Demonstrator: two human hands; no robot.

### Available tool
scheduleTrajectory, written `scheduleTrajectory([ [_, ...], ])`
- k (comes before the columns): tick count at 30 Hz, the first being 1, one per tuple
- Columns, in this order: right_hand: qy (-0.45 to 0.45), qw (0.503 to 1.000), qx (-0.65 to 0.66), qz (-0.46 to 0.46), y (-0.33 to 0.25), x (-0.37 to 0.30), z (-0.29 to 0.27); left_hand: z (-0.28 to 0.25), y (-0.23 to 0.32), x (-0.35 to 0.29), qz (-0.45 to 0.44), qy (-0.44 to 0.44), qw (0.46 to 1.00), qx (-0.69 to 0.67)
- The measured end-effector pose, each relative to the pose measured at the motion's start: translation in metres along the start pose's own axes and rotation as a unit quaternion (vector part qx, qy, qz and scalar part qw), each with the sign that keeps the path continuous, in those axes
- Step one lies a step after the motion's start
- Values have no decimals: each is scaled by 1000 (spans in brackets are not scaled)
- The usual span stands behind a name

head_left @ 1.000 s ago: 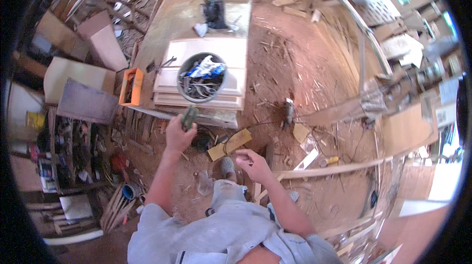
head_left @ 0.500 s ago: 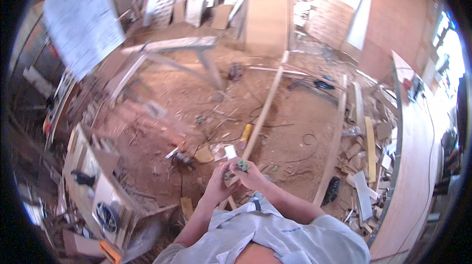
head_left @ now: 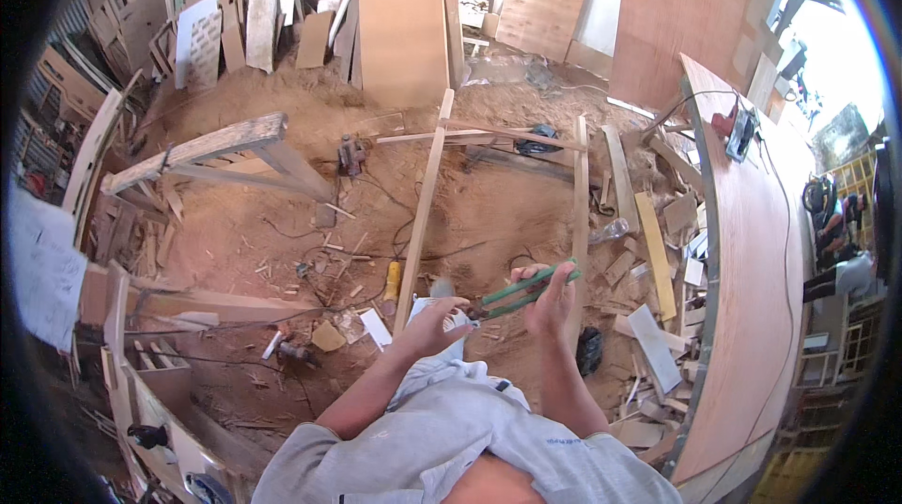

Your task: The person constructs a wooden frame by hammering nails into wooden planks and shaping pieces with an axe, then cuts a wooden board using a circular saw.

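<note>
pliers [head_left: 520, 292] in both hands, wooden strips [head_left: 420, 217] below.

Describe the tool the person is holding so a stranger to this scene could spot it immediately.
Start at the long wooden slat lying on the sawdust floor and follow it to its near end. Just right of that, the right hand grips green-handled pincers, whose metal head the left hand touches. Nothing nearby has green handles.

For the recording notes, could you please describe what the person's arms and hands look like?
Both forearms are bare; the left hand and right hand wear no gloves. A light grey top with pushed-up sleeves covers the upper arms. No watch or ring is discernible.
</note>
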State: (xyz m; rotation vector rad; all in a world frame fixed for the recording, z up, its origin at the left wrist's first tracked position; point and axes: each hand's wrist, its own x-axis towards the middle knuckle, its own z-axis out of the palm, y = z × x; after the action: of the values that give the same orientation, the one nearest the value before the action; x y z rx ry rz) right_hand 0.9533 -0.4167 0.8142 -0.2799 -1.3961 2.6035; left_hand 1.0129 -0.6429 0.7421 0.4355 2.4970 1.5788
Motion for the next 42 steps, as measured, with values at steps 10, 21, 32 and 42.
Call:
scheduleTrajectory([
  [10,-154,983,-28,98,75,267,112,-78,-67,267,-166,65,978,-111],
  [21,-181,980,-22,81,113,524,161,-157,-156,469,-164,145,975,-20],
  [32,-202,976,-17,77,352,826,90,-93,-408,567,-441,186,878,-12],
  [42,-290,947,-92,106,634,979,18,9,-734,713,-506,107,829,213],
])
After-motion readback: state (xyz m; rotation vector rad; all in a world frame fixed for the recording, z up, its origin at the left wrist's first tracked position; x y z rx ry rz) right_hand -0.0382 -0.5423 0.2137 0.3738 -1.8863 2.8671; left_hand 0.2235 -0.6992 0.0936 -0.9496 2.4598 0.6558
